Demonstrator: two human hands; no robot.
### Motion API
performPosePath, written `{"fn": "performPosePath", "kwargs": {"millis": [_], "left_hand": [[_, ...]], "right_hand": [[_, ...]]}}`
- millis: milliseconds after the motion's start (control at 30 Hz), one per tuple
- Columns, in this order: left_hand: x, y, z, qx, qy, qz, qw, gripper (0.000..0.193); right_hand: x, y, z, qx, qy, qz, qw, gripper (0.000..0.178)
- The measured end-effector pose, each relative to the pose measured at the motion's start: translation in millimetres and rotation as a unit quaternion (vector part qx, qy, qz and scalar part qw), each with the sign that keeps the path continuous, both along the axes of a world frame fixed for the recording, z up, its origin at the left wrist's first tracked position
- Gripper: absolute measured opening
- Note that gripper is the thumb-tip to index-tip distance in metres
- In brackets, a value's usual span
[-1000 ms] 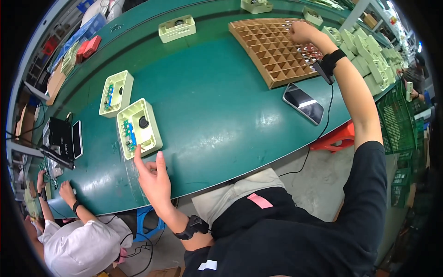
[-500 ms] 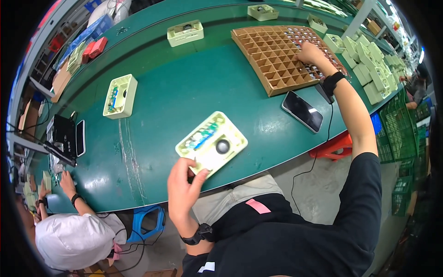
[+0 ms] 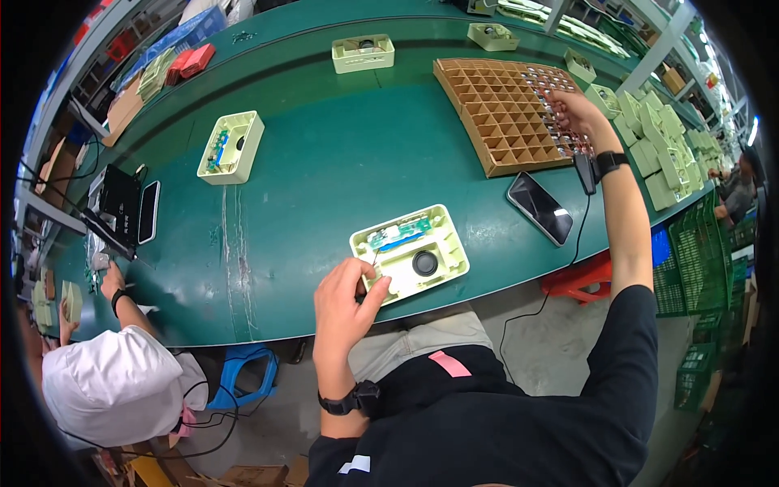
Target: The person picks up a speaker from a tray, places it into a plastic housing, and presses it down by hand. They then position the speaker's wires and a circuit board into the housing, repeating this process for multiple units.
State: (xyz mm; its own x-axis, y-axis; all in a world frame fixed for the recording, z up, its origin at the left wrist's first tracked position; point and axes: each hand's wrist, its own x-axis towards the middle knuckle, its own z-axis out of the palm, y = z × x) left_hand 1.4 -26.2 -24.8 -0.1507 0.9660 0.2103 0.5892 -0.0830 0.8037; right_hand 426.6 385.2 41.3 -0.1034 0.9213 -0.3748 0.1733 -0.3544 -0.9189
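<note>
In front of me on the green bench, a pale-green plastic housing (image 3: 410, 277) lies open side up. Inside it are a green circuit board (image 3: 399, 235) with a blue strip and a round black speaker (image 3: 424, 263). My left hand (image 3: 347, 302) grips the housing's near left corner between thumb and fingers. My right hand (image 3: 576, 114) reaches over the filled side of a divided cardboard tray (image 3: 497, 114), its fingers bent together among small shiny parts (image 3: 556, 85) with red bits. Whatever those fingertips pinch is too small to make out.
A black phone (image 3: 541, 208) lies right of the housing. Similar housings stand at the left (image 3: 231, 148) and far side (image 3: 363, 53); more are stacked at the right (image 3: 661, 146). A co-worker (image 3: 114, 377) sits at the left, near a black device (image 3: 115, 209). A red stool (image 3: 578, 277) stands below the bench.
The housing has turned clockwise to lie more level, my left hand still on its corner. My right hand has drawn back slightly to the right over the filled cells. The whole view has shifted.
</note>
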Motion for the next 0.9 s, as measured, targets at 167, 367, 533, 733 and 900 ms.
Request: {"fn": "performPosePath", "kwargs": {"millis": [167, 367, 533, 733, 900], "left_hand": [[5.8, 18.6, -5.4, 0.038, -0.004, -0.002, 0.999, 0.023], [5.7, 18.7, -4.1, 0.010, -0.007, 0.023, 1.000, 0.033], [5.0, 14.9, -3.1, -0.004, -0.048, 0.046, 0.998, 0.037], [33.3, 25.5, 19.1, 0.155, 0.001, 0.060, 0.986, 0.042], [71.8, 21.0, 41.2, 0.191, -0.061, -0.007, 0.980, 0.046]], "right_hand": [[27.7, -7.2, -26.8, 0.068, 0.186, -0.022, 0.980, 0.011], [23.4, -8.7, -17.6, 0.114, 0.330, -0.006, 0.937, 0.019], [-13.1, -41.1, 36.4, 0.161, 0.376, 0.176, 0.895, 0.025], [-111.0, -165.5, 70.8, 0.163, 0.318, 0.219, 0.908, 0.027], [-151.6, -273.9, 49.6, 0.060, 0.288, 0.389, 0.873, 0.028]]}}
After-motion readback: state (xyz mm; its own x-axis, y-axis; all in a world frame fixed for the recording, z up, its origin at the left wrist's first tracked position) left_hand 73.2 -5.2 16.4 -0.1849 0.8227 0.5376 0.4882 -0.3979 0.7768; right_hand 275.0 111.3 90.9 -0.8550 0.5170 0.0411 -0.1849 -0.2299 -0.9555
